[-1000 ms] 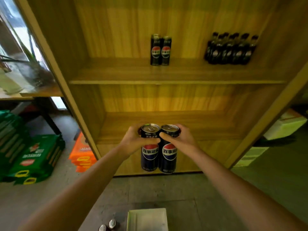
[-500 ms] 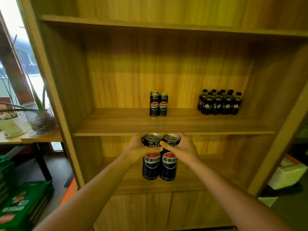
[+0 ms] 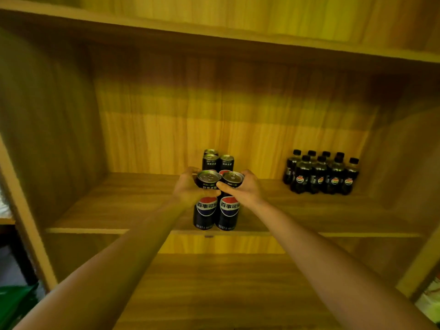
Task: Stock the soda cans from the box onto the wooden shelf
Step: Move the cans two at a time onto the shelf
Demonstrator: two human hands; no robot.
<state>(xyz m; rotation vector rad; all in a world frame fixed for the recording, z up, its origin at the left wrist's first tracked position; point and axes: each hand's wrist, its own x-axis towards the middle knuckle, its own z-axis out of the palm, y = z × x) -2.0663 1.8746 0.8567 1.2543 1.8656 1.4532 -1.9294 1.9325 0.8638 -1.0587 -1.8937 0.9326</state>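
Two tall black soda cans are held side by side at the front edge of the wooden shelf board (image 3: 114, 206). My left hand (image 3: 188, 189) grips the left can (image 3: 206, 210) near its top, and my right hand (image 3: 247, 189) grips the right can (image 3: 229, 211) the same way. Their bases are level with the board's front lip; whether they rest on it I cannot tell. Behind them, further back on the same board, stand three more black cans (image 3: 217, 161), partly hidden by the held pair.
A cluster of several small dark soda bottles (image 3: 321, 173) stands at the back right of the same board. Another shelf board (image 3: 214, 289) lies below and one above (image 3: 214, 32). The cabinet's side walls close in left and right.
Both hands have lifted the two cans from below the shelf board up to its front edge. The view has tilted up and moved closer to the shelf.
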